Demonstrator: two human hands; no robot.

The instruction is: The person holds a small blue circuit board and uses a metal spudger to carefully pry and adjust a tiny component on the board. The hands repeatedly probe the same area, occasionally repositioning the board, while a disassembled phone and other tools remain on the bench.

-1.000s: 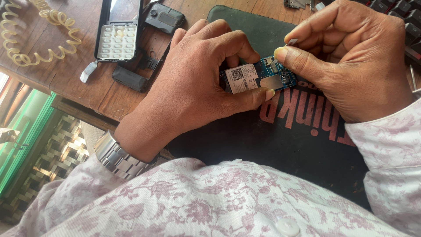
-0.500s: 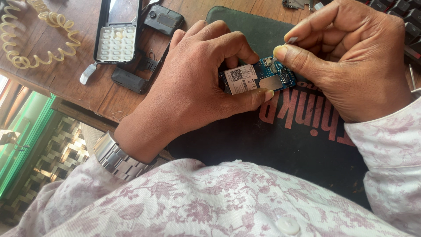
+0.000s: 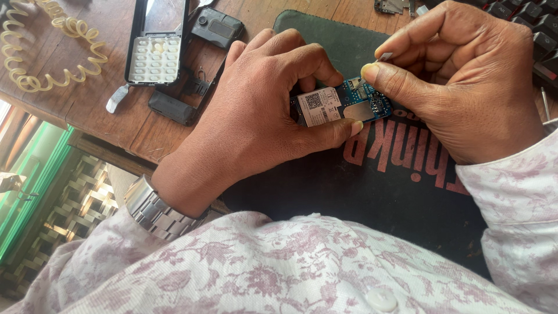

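Observation:
My left hand (image 3: 264, 110) grips a small blue phone circuit board (image 3: 343, 104) with a white label, thumb under it and fingers curled over its left end. My right hand (image 3: 459, 81) pinches a thin metal tool (image 3: 381, 58) between thumb and forefinger, its tip down on the board's right part. Both hands hover over a dark mat (image 3: 349, 192) with red lettering.
On the wooden table (image 3: 104, 116) lie a dismantled keypad phone front (image 3: 156, 43), a black back part (image 3: 216, 26), a dark strip (image 3: 172, 107) and a coiled yellow cord (image 3: 43, 55). Black keyboard keys (image 3: 532, 17) sit at the top right. The table's edge runs at lower left.
My hands and the board stay nearly in place; the right fingers shift slightly over the board.

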